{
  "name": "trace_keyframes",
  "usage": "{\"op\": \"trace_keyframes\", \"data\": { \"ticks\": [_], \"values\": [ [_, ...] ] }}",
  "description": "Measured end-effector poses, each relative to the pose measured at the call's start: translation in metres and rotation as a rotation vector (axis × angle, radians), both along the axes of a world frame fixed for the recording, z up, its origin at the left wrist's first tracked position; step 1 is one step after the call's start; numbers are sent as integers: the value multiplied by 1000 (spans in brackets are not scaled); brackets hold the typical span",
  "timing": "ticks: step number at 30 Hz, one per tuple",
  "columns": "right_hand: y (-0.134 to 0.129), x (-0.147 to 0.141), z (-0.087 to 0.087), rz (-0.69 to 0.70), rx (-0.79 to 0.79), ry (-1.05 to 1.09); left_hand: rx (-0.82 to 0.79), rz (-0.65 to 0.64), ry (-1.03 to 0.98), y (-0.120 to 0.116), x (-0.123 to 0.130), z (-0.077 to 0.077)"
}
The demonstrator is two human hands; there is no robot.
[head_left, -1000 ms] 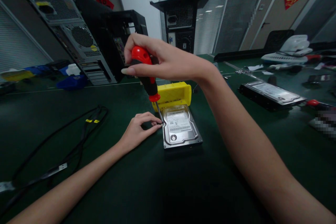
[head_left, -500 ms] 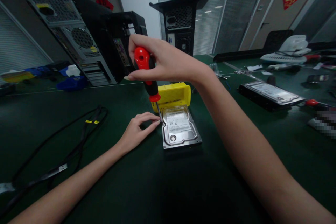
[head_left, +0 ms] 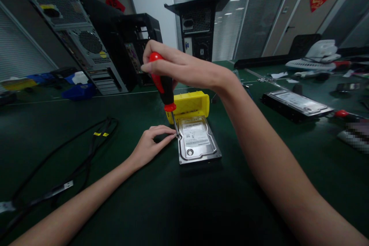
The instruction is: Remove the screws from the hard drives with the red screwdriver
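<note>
A silver hard drive (head_left: pixel 196 138) with a white label lies flat on the green table, its far end against a yellow bin (head_left: pixel 188 107). My right hand (head_left: pixel 173 63) is wrapped over the red and black handle of a screwdriver (head_left: pixel 165 88). The screwdriver leans slightly, its tip down at the drive's left edge. There the thumb and forefinger of my left hand (head_left: pixel 154 141) pinch together beside the tip. Whatever lies between those fingertips is too small to make out.
Black cables (head_left: pixel 92 148) lie on the left. Computer towers (head_left: pixel 92 42) stand behind, with a blue bin (head_left: pixel 79 91) near them. To the right are another hard drive (head_left: pixel 298 102) on a black bracket and a red-handled tool (head_left: pixel 343 113).
My right hand has turned on the handle: the thumb has swung up and the wrist has shifted slightly right. The left hand and the hard drive stay almost where they were.
</note>
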State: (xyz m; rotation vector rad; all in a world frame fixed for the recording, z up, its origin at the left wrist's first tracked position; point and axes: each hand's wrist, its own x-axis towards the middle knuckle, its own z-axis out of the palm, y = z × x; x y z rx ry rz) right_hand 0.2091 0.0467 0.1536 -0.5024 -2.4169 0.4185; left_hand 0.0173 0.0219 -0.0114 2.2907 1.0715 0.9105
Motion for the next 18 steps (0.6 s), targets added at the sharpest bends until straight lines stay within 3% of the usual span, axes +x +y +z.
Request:
{"op": "trace_keyframes", "data": {
  "ticks": [3,12,18],
  "values": [
    [-1,1,0,-20,-37,-18,2,-15,3,1,0,0],
    [0,-2,1,31,343,99,52,-16,84,-1,1,3],
    [-2,-9,-2,-54,402,25,56,-5,96,-1,4,4]
  ]
}}
